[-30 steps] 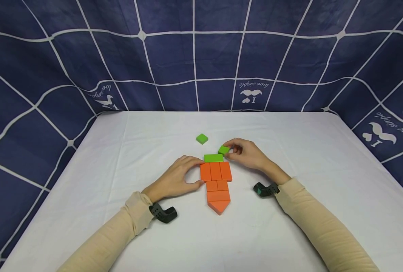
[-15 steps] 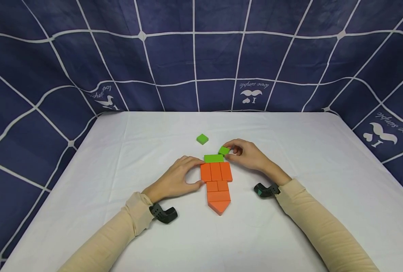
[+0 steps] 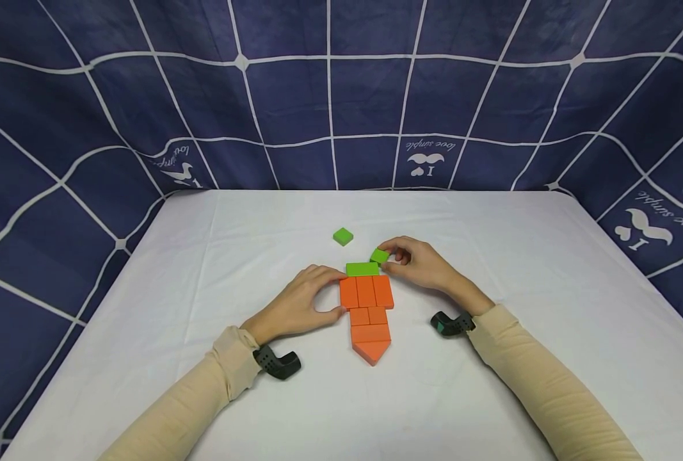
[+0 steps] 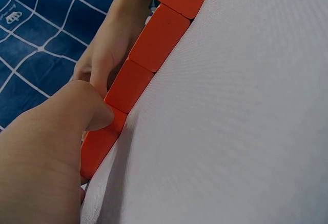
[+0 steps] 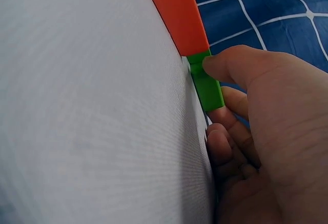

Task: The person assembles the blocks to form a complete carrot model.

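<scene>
Several flat orange blocks (image 3: 366, 291) form a tapering shape on the white cloth, ending in a pointed block (image 3: 372, 351) at the near end. Along the far side lies a long green block (image 3: 362, 269). My left hand (image 3: 297, 301) holds the leftmost orange block (image 3: 349, 292) between thumb and index finger at its near and far edges. At the right end of the long green block, my right hand (image 3: 422, 261) pinches a small green block (image 3: 379, 256) between thumb and fingers. The right wrist view shows this green block (image 5: 207, 88) beside the orange row.
Another small green block (image 3: 343, 236) lies farther back, turned cornerwise. A white cloth (image 3: 249, 250) covers the table. Behind and at the sides hangs a dark blue curtain (image 3: 295, 96) with white grid lines. Both wrists wear a black device (image 3: 278, 363).
The small green block in my right hand appears slightly turned compared with a second ago. Both hands otherwise keep their places, and the orange blocks stay put.
</scene>
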Action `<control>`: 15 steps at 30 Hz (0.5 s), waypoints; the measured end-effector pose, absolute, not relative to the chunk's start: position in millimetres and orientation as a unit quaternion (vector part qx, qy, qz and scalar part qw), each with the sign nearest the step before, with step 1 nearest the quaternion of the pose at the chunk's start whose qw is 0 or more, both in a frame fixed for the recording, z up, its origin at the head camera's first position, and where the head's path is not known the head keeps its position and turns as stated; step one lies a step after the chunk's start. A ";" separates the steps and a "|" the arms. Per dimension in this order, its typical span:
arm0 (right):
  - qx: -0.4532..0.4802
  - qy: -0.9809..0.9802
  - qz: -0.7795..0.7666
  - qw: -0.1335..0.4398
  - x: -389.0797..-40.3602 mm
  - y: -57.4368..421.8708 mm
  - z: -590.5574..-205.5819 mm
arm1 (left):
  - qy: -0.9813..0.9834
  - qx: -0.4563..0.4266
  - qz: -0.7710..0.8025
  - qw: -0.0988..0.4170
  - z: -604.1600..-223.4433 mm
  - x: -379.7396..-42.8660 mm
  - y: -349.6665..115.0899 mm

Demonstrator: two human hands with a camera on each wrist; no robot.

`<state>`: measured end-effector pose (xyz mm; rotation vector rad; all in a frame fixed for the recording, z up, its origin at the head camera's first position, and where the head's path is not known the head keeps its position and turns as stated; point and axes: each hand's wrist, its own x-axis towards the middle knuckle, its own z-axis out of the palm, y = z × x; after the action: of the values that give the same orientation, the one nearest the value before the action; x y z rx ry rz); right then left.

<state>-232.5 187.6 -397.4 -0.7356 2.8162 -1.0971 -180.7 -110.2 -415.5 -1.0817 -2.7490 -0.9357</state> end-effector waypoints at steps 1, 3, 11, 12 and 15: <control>-0.236 0.905 -0.352 0.016 -232.5 187.4 -397.0 | -0.887 -0.349 -0.302 0.022 -415.6 -180.8 -110.4; -0.237 0.906 -0.350 0.018 -232.5 187.1 -396.1 | -0.887 -0.349 -0.302 0.022 -415.9 -180.7 -110.8; -0.243 0.907 -0.344 0.024 -236.2 185.7 -392.6 | -0.886 -0.348 -0.305 0.023 -414.7 -179.8 -111.7; -0.242 0.907 -0.343 0.024 -237.3 185.2 -392.4 | -0.886 -0.348 -0.306 0.023 -414.3 -179.7 -111.7; -0.242 0.909 -0.338 0.019 -241.2 183.4 -391.5 | -0.886 -0.348 -0.305 0.020 -413.1 -179.2 -111.3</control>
<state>-241.2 183.4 -391.5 -0.7528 2.8228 -1.0486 -179.2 -111.3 -413.1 -1.0796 -2.7500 -0.9461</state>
